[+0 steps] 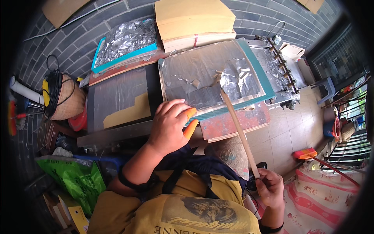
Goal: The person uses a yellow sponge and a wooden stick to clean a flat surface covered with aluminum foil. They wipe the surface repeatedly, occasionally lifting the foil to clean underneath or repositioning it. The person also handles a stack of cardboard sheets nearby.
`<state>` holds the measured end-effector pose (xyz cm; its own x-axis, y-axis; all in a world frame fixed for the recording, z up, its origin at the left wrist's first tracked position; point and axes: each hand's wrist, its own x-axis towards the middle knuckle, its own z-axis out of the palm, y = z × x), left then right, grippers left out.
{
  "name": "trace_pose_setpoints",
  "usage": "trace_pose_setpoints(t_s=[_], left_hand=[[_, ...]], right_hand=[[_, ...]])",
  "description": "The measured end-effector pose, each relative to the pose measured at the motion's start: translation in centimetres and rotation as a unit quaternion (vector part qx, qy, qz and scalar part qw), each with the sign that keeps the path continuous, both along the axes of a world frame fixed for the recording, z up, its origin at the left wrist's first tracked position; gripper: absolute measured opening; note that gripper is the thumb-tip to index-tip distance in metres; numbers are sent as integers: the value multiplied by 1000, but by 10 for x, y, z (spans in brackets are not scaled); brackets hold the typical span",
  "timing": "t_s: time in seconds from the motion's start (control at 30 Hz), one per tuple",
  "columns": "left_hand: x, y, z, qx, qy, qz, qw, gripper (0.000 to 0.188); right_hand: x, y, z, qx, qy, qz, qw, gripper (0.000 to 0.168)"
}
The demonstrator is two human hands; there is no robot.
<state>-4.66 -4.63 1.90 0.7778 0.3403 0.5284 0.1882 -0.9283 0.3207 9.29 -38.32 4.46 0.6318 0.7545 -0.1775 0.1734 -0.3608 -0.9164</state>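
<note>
My left hand (172,125), with orange finger cots on two fingers, is at the near left edge of a stack of sheets (198,67) with silvery foil on top. Its thumb and index finger are apart, and I see nothing between them. My right hand (270,185) grips the lower end of a long, thin wooden strip (241,131). The strip's far tip meets a bright, crinkled piece of foil (238,80) on the stack. Under the sheets lies a teal ribbed board (257,70), resting on a worn red wooden board (236,121).
Left of the stack lies a dark board with a grey sheet (122,93). Behind it, a turquoise tray (125,58) holds crumpled foil scraps. A tall stack of yellow paper (194,19) stands against the brick wall. A metal frame (282,67) is at right, a broom (305,153) below.
</note>
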Motion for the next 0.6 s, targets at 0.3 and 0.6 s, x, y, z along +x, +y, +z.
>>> trace_pose_setpoints(t_s=[0.3,0.6], left_hand=[[15,10,13,-103,-28,-20,994,25],[47,32,5,-746,-106,-28,657,35]], right_hand=[[-1,6,4,2,18,-22,1000,26],[1,5,6,-5,-49,20,999,30]])
